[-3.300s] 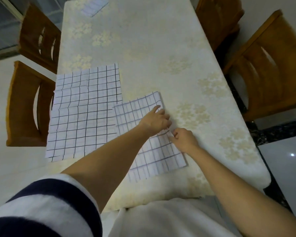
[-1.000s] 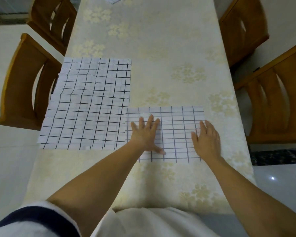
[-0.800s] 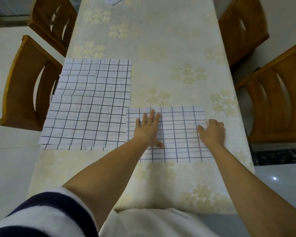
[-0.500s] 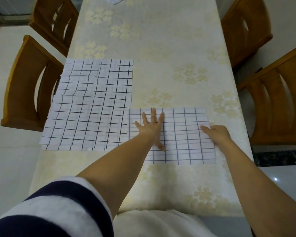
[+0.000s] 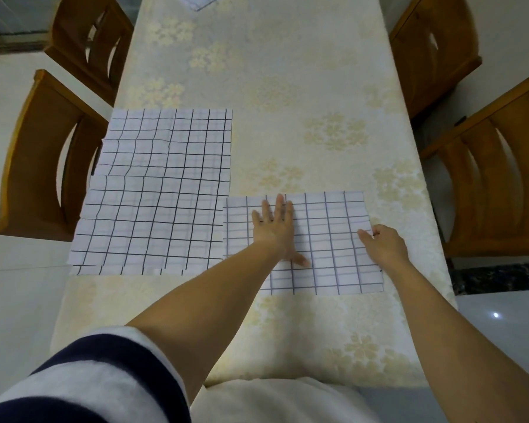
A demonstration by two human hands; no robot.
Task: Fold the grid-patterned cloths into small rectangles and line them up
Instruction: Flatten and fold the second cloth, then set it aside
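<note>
Two grid cloths flat on a floral table [image 5: 287,87].

Left: a stack [image 5: 156,193] of overlapping cloths by the table's left edge, untouched. Centre-right, just beside it: a smaller cloth [image 5: 327,245], pinned by the left hand [image 5: 274,230], flat, fingers spread wide. Right: right hand [image 5: 385,247] curled at that cloth's right edge, fingers bent on the border; grip unclear. Wooden chairs [image 5: 43,160] on both sides.

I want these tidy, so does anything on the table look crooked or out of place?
Mostly neat. The stacked cloths on the left sit unevenly, edges stepped. One grid-patterned piece lies alone at the table's far end, skewed.
</note>
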